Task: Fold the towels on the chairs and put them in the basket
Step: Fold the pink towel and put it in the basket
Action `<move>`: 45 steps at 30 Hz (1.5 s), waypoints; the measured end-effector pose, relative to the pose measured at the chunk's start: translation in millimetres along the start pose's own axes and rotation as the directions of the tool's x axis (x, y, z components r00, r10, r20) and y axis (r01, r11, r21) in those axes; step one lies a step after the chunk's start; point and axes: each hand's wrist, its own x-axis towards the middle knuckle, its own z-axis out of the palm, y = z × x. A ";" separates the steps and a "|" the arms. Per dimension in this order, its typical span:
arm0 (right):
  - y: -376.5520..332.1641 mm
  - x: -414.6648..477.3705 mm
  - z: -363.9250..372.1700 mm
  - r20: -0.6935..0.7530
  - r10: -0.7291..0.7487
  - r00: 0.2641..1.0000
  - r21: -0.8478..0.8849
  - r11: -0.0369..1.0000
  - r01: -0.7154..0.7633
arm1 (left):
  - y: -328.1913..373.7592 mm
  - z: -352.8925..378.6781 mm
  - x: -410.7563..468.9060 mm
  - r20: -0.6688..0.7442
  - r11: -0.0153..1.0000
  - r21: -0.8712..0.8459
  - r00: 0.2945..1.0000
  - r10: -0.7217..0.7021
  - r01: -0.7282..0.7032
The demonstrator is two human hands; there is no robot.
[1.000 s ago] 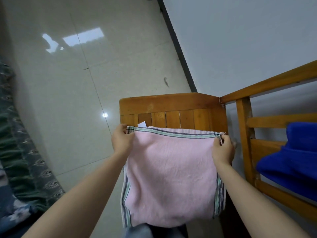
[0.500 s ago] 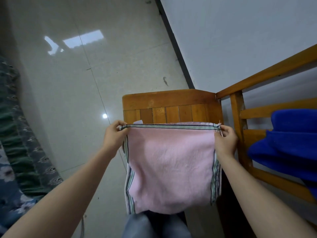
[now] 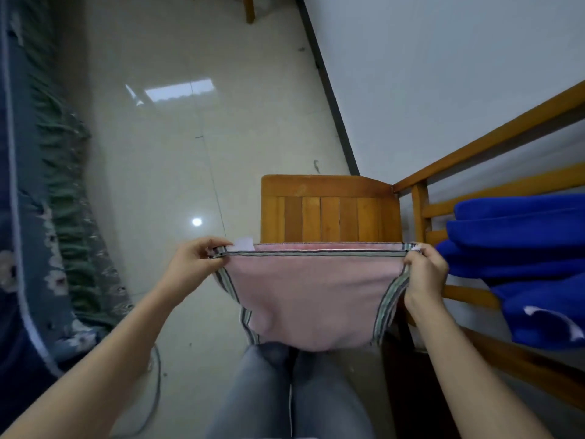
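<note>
A pink towel (image 3: 313, 299) with striped green and grey edges hangs doubled over in front of me, above my knees. My left hand (image 3: 196, 259) pinches its top left corner and my right hand (image 3: 424, 274) pinches its top right corner, so the top edge is stretched straight. A white label sticks up by the left corner. Behind the towel stands a wooden chair (image 3: 329, 210). A blue towel (image 3: 519, 258) is draped over the rail of a second wooden chair (image 3: 474, 153) on the right. No basket is in view.
A glossy tiled floor (image 3: 177, 172) spreads to the left and ahead. A blue and green patterned fabric (image 3: 41, 217) fills the left edge. A white wall with a dark skirting (image 3: 329, 87) runs along the right. A thin cable (image 3: 155, 391) lies on the floor.
My hands have moved wider apart and the towel's top edge is pulled tauter. The towel's lower part now sags toward my knees. The view has shifted, showing more floor and my legs.
</note>
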 end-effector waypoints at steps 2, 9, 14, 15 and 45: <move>-12.6 -20.3 -6.0 0.006 -0.026 1.000 0.044 0.999 0.026 | 9.7 -17.1 -23.2 0.010 0.999 0.004 0.999 0.032 -0.032; -71.1 -72.0 -33.4 0.115 -0.218 0.969 0.146 0.969 0.201 | 64.3 -77.5 -82.7 -0.009 0.981 -0.140 0.991 0.134 -0.134; -135.0 -77.0 -29.3 0.105 -0.350 0.931 0.231 0.919 0.320 | 121.5 -98.9 -80.7 -0.082 0.937 -0.209 0.960 0.269 -0.281; -146.4 -76.2 -27.9 0.084 -0.373 0.924 0.262 0.903 0.341 | 130.6 -100.0 -77.0 -0.103 0.927 -0.222 0.952 0.287 -0.303; 63.1 -4.2 -61.6 -0.029 0.038 0.999 -0.365 0.930 -0.046 | -52.0 59.7 -45.8 0.028 0.941 -0.111 0.947 -0.319 0.320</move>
